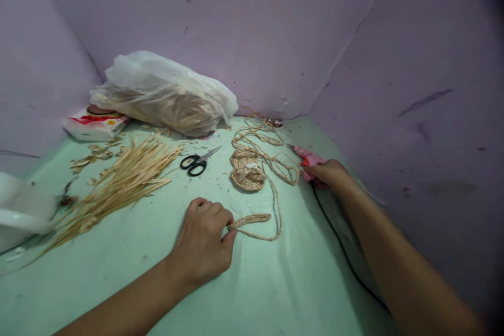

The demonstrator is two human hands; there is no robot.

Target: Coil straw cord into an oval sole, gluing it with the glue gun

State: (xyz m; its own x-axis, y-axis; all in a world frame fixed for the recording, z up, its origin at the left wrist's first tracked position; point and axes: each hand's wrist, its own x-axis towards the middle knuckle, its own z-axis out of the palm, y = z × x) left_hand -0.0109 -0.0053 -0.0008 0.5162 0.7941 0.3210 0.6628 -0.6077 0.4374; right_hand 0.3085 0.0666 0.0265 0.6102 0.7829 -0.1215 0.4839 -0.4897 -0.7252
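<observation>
My left hand (208, 236) is closed, pinching one end of a flat strip of coiled straw cord (254, 218) above the green surface. From this strip a loose length of the same cord loops to the right and up toward a woven straw piece (247, 169), which has a pale band on its right side. On the right, my right hand (328, 172) is wrapped round a pink glue gun (307, 157), its nozzle pointing away to the upper left. A black cable (338, 236) trails from the gun. Tangled cord (268, 139) lies beyond the woven piece.
Black-handled scissors (199, 161) lie left of the woven piece. Farther left is a bundle of dry straw strips (122, 184). A plastic bag (165, 94) and a tissue box (96, 125) stand at the back. A white container (23, 212) is at the left edge; purple walls enclose the green surface.
</observation>
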